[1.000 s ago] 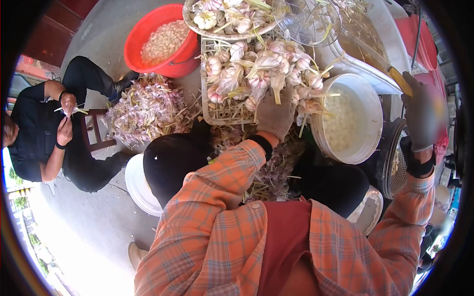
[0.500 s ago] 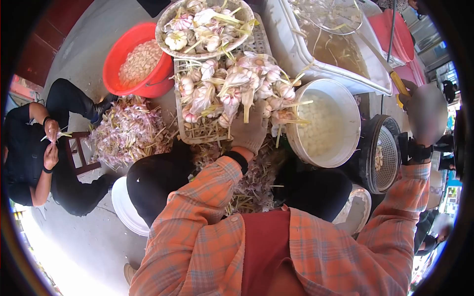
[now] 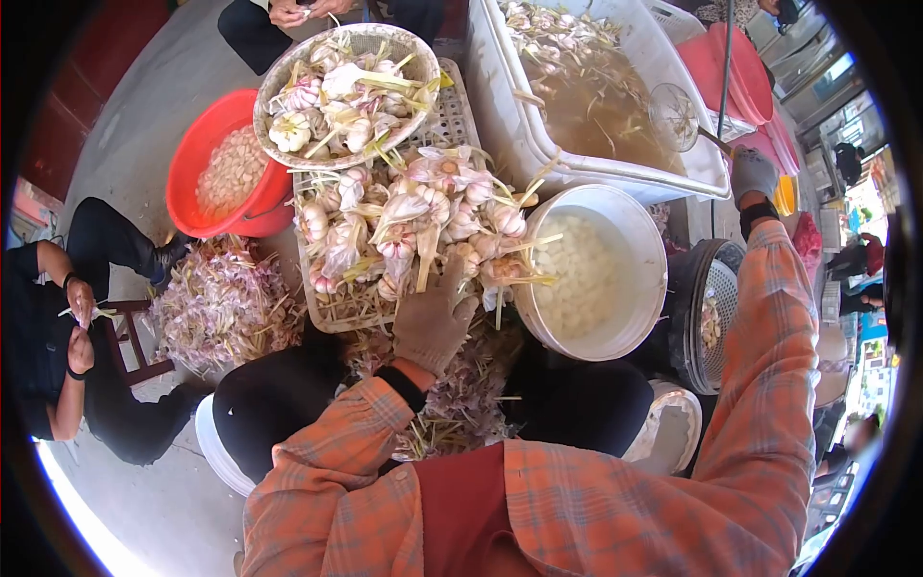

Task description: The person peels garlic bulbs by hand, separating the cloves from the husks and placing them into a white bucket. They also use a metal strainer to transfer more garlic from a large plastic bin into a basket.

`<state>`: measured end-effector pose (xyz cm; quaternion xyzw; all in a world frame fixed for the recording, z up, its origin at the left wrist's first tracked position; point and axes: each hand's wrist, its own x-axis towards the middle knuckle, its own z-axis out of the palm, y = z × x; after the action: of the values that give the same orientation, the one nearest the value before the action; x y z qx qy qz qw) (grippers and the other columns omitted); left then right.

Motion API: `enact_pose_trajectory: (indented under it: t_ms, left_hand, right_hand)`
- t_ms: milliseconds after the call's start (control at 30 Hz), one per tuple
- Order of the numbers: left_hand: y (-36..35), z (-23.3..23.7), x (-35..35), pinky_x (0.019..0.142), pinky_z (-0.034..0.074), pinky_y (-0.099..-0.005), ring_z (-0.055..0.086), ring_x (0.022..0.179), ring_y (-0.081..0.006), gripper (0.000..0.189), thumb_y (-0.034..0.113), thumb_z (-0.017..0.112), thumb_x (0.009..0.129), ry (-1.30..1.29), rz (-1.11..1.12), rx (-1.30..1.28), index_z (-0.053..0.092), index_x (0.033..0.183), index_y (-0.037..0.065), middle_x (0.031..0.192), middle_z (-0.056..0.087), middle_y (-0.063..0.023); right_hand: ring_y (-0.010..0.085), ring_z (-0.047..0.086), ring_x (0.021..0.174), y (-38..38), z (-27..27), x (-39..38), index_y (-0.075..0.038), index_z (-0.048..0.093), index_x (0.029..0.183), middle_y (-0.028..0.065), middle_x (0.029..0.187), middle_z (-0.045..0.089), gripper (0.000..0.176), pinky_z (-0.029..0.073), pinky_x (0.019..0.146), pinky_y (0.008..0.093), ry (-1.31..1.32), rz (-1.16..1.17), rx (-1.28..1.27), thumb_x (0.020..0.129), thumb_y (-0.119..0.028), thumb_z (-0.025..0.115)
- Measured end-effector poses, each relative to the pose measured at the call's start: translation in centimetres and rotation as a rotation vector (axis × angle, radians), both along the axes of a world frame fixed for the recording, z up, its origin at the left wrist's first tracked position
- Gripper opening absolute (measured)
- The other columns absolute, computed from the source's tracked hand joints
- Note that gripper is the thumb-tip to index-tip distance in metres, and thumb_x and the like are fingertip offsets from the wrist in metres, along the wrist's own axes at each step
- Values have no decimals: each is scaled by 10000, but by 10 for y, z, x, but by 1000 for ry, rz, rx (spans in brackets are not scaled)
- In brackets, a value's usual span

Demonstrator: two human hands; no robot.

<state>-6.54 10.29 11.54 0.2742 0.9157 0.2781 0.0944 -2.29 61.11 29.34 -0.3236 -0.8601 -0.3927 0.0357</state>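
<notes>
My left hand (image 3: 433,322), in a beige glove, is at the front edge of a white plastic basket (image 3: 351,317) heaped with garlic bulbs (image 3: 423,221). Its fingers stretch toward the bulbs with the thumb apart, and one garlic stalk hangs over them. Out to the right, my gloved right hand (image 3: 754,175) is closed on the handle of a round wire skimmer (image 3: 674,117). The skimmer's mesh head is over the near right part of a white tub (image 3: 524,115) of brownish water, where more garlic floats at the far end.
A round basket of garlic (image 3: 279,144) rests on the crate's far end. Peeled cloves fill a red bucket (image 3: 183,192) and a white bucket of water (image 3: 654,317). Garlic skins (image 3: 221,313) are heaped on the floor. One person (image 3: 77,317) sits left, another (image 3: 317,12) ahead.
The view has swung right. The skimmer has turned from above the tub's far end to its near right side, and my right arm reaches further forward. Floating garlic now shows in the tub.
</notes>
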Motion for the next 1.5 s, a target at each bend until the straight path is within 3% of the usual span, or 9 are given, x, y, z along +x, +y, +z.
enact_pose_trajectory:
  t_ms: [133,300,533,1000,1100,1200,1300,1400,1500]
  left_hand:
    - [-10,13,3,728,471,-436,604,851,-343,484,271,634,809,-1,-60,191,524,1250,106,953,619,-158]
    - [-20,30,2,699,489,-404,613,800,-328,379,256,644,817,-109,-91,260,587,1155,95,909,620,-130]
    - [-32,44,1,723,485,-347,622,804,-270,327,140,672,784,-223,-55,347,627,1099,66,925,634,-120]
    - [-33,32,-1,717,495,-348,622,802,-285,302,155,663,806,-225,-63,459,615,1088,58,917,633,-128]
    - [-34,33,-1,698,496,-349,623,777,-280,302,164,666,803,-196,-73,438,617,1084,64,882,631,-123]
    - [-35,35,0,711,495,-345,627,794,-277,302,155,668,795,-195,-69,444,623,1079,62,896,635,-125]
    - [-37,40,0,749,491,-329,631,837,-276,307,121,671,780,-219,-42,454,634,1077,56,946,646,-131]
    - [-40,38,0,744,491,-335,625,835,-293,312,136,674,779,-204,-48,456,634,1079,62,942,643,-133]
    - [-40,37,0,743,490,-341,621,839,-304,313,143,679,777,-196,-51,454,636,1078,69,941,641,-136]
  right_hand:
    - [266,675,802,46,-34,-21,-122,686,918,81,875,689,227,516,633,415,-142,-87,100,873,-186,473]
    - [259,665,943,43,-39,-60,-95,676,1059,70,1041,682,260,540,730,387,-274,-239,-31,892,-192,501]
    - [277,649,974,15,-49,-91,-68,674,1015,125,1053,666,266,533,792,381,-541,-46,-208,796,-208,619]
    - [269,594,1015,-39,-43,-92,-122,689,930,97,1026,647,250,453,910,343,-317,179,-607,686,-129,638]
    - [254,638,884,-30,-42,-91,-101,689,947,106,988,639,288,507,800,346,-288,357,-583,659,-87,670]
    - [232,650,706,-57,-16,-91,-73,684,937,117,956,625,298,534,644,340,-240,225,-818,641,-42,689]
    - [278,614,964,-68,-3,-90,-100,704,961,131,1008,648,325,475,864,350,-237,188,-811,640,-53,679]
    - [245,647,689,-53,-18,-95,-67,680,938,122,968,620,304,531,632,347,-239,266,-800,636,-38,690]
    - [281,638,855,-54,-45,-109,-90,680,946,116,996,637,287,507,781,355,-319,386,-605,660,-91,664]
